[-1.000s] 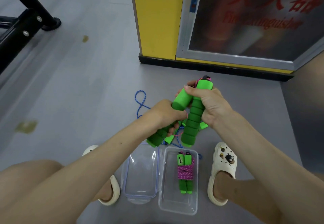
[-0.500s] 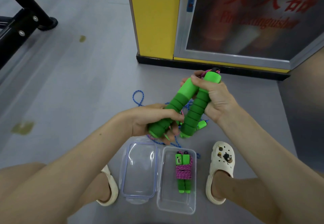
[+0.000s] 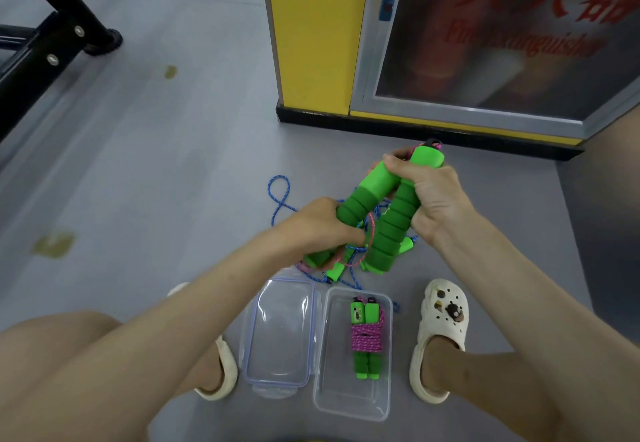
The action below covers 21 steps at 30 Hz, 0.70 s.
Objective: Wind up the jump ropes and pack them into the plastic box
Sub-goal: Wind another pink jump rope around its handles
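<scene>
The two green foam handles (image 3: 391, 230) of a jump rope are held above the grey floor (image 3: 156, 164), upper ends together and lower ends spread apart. Both upper ends are gripped by the right hand (image 3: 436, 196), its fingers curled round them. The lower part of the slanted handle is gripped by the left hand (image 3: 311, 227). A pink cord (image 3: 371, 234) hangs between the handles. A blue jump rope (image 3: 277, 196) lies loose on the floor beneath the hands. The clear plastic box (image 3: 346, 396) is placed on the floor between two cream clogs (image 3: 438, 337). One wound pink jump rope (image 3: 366, 337) lies inside it. The lid (image 3: 277, 331) lies just beside the box, on its left.
</scene>
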Motion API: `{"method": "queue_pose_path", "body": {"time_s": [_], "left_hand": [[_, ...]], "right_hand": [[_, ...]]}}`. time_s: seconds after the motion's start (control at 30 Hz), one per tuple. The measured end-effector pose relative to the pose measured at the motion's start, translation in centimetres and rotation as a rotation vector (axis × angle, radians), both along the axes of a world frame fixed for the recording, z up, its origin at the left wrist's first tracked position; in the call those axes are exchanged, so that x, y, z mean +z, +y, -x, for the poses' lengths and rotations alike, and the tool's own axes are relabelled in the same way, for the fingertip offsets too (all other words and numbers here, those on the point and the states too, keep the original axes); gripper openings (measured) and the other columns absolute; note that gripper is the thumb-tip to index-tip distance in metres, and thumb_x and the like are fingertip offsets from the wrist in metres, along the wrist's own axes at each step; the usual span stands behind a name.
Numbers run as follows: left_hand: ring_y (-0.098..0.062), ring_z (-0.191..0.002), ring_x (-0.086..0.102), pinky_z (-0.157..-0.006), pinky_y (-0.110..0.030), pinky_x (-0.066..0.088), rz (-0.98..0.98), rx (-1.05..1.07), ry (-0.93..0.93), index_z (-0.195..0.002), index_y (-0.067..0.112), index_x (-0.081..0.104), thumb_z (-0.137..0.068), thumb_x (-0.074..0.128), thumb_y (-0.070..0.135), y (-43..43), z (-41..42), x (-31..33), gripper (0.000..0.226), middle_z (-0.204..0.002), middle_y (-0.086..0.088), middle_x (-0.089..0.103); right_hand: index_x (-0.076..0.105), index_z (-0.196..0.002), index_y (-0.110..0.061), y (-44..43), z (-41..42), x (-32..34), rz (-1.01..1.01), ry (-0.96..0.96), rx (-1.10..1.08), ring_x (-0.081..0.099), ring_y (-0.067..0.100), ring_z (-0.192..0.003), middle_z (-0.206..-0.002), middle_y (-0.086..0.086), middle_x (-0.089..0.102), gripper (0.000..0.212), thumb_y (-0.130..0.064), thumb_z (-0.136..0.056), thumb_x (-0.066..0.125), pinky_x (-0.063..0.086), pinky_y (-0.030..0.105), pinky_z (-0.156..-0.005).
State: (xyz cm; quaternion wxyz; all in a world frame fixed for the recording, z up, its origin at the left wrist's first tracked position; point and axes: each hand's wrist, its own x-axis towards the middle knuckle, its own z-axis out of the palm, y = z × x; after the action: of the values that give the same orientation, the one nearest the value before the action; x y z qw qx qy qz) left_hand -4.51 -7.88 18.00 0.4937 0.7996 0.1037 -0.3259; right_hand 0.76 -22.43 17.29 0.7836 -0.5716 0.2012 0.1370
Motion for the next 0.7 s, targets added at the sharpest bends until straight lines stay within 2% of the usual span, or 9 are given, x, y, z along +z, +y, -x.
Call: {"method": "queue_pose_path", "body": {"time_s": [0.07, 0.13, 0.17, 0.23, 0.33, 0.5, 0.57, 0.6, 0.7], "left_hand": [[-0.017, -0.039, 0.044, -0.044, -0.021, 0.042, 0.351, 0.017, 0.259, -0.071, 0.01, 0.053, -0.089, 0.06, 0.018, 0.4, -0.1, 0.8, 0.021, -0.05, -0.004, 0.049], [-0.011, -0.034, 0.038, -0.039, -0.016, 0.034, 0.475, 0.117, 0.356, -0.066, 0.011, 0.05, -0.091, 0.054, 0.019, 0.3, 0.1, 1.0, 0.027, -0.046, -0.001, 0.044], [-0.012, -0.033, 0.036, -0.039, -0.015, 0.032, 0.436, 0.148, 0.328, -0.063, 0.012, 0.048, -0.089, 0.054, 0.017, 0.0, 0.1, 0.8, 0.028, -0.045, -0.001, 0.043], [-0.016, -0.033, 0.038, -0.042, -0.018, 0.035, 0.203, 0.153, 0.15, -0.058, 0.011, 0.048, -0.084, 0.056, 0.015, -0.7, 0.3, 0.4, 0.028, -0.044, -0.004, 0.046], [-0.021, -0.038, 0.047, -0.046, -0.025, 0.043, -0.108, 0.128, -0.132, -0.06, 0.012, 0.05, -0.081, 0.061, 0.02, -1.5, 0.6, 0.0, 0.026, -0.048, -0.006, 0.052], [-0.022, -0.058, 0.053, -0.052, -0.031, 0.04, -0.353, 0.096, -0.384, -0.075, 0.016, 0.044, -0.082, 0.061, 0.034, -1.7, 0.8, -0.3, 0.026, -0.068, -0.003, 0.054], [-0.02, -0.055, 0.052, -0.051, -0.03, 0.039, -0.353, 0.078, -0.397, -0.074, 0.017, 0.042, -0.082, 0.061, 0.033, -1.5, 0.6, -0.5, 0.026, -0.068, -0.003, 0.055], [-0.019, -0.05, 0.052, -0.049, -0.029, 0.042, -0.281, 0.08, -0.342, -0.074, 0.015, 0.044, -0.082, 0.062, 0.029, -1.3, 0.4, -0.4, 0.024, -0.065, -0.003, 0.056], [-0.019, -0.037, 0.047, -0.041, -0.024, 0.042, 0.091, 0.121, -0.047, -0.075, 0.011, 0.052, -0.085, 0.062, 0.015, -0.4, 0.0, -0.1, 0.015, -0.052, -0.006, 0.053]], "right_hand": [[0.059, -0.085, -0.01, 0.1, 0.4, 0.2, -0.111, 0.027, 0.087, 0.066, 0.038, -0.097, -0.103, 0.027, 0.064, 0.025, -0.005, -0.065, 0.075, 0.051, 0.055, -0.087], [0.059, -0.084, -0.01, 0.3, 0.7, 0.1, -0.156, 0.044, 0.13, 0.065, 0.037, -0.096, -0.102, 0.027, 0.063, 0.023, -0.006, -0.066, 0.072, 0.051, 0.055, -0.088], [0.059, -0.083, -0.011, 0.4, 0.7, 0.1, -0.136, 0.046, 0.135, 0.065, 0.038, -0.098, -0.102, 0.027, 0.063, 0.02, -0.004, -0.069, 0.071, 0.05, 0.055, -0.089], [0.058, -0.082, -0.011, 0.4, 0.6, 0.1, -0.111, 0.055, 0.122, 0.065, 0.038, -0.096, -0.099, 0.027, 0.064, 0.017, 0.0, -0.075, 0.069, 0.05, 0.054, -0.09], [0.057, -0.085, -0.009, 0.5, 0.4, 0.1, -0.146, 0.045, 0.087, 0.067, 0.033, -0.084, -0.088, 0.023, 0.066, 0.018, 0.004, -0.077, 0.067, 0.055, 0.049, -0.082], [0.056, -0.087, -0.007, 0.9, 0.4, 0.6, -0.19, 0.029, 0.045, 0.068, 0.032, -0.077, -0.081, 0.022, 0.065, 0.019, 0.007, -0.078, 0.066, 0.059, 0.043, -0.072], [0.056, -0.087, -0.007, 0.8, 0.3, 0.5, -0.198, 0.02, 0.032, 0.068, 0.031, -0.076, -0.081, 0.021, 0.065, 0.019, 0.007, -0.079, 0.065, 0.059, 0.042, -0.07], [0.056, -0.089, -0.007, 0.9, 0.4, 0.4, -0.2, 0.023, 0.035, 0.068, 0.031, -0.076, -0.082, 0.021, 0.065, 0.019, 0.006, -0.079, 0.065, 0.059, 0.042, -0.07], [0.056, -0.098, -0.007, 1.0, 0.7, 0.2, -0.272, 0.104, 0.063, 0.069, 0.028, -0.075, -0.091, 0.022, 0.065, 0.018, -0.001, -0.083, 0.064, 0.058, 0.046, -0.071]]}}
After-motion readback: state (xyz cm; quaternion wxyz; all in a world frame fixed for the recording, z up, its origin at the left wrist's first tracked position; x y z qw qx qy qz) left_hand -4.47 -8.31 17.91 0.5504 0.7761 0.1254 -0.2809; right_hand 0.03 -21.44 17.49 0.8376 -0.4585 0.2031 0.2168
